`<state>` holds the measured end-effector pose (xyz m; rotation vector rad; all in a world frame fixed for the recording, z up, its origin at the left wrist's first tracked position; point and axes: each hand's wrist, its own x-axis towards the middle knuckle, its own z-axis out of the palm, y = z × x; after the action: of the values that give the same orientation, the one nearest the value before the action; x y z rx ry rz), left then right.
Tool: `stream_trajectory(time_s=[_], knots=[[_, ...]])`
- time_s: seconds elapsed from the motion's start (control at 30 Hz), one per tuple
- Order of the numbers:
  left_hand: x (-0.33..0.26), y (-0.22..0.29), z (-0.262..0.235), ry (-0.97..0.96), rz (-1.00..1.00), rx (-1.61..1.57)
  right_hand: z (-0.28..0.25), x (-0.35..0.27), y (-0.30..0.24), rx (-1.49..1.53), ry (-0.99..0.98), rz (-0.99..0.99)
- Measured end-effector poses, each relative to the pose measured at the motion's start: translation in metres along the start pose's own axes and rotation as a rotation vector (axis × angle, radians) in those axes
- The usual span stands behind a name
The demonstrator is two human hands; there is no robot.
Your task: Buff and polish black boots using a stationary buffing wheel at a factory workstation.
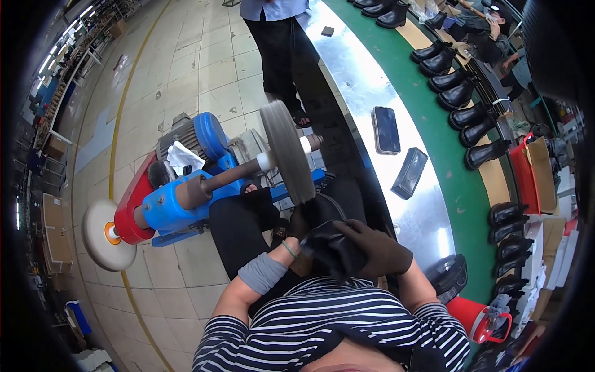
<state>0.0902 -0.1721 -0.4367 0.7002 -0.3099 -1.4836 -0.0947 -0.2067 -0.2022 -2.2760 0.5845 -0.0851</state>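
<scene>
Conveyor [458, 186] with black boots [462, 93] curves along the right, its steel edge [365, 87] bearing a phone [386, 129] and a dark case [409, 172]. Left of it stands a blue buffer [180, 198] with its wheel [287, 150]. Near the wheel, both gloved hands grip a black shoe [331, 251]: left hand [304, 226] behind, right hand [378, 248] closed over it.

A phone [387, 129] and black boots [457, 94] lie on the conveyor [462, 186].
</scene>
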Motion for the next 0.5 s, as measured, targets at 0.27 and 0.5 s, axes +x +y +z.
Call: stream_trajectory(time_s=[0.27, 0.5], knots=[[0.012, 0.004, -0.044, 0.085, 0.046, 0.154, 0.028, 0.103, 0.016, -0.418, -0.332, 0.104], [0.030, -0.017, -0.065, 0.164, 0.060, 0.290, 0.035, 0.063, 0.009, -0.491, -0.262, 0.043]])
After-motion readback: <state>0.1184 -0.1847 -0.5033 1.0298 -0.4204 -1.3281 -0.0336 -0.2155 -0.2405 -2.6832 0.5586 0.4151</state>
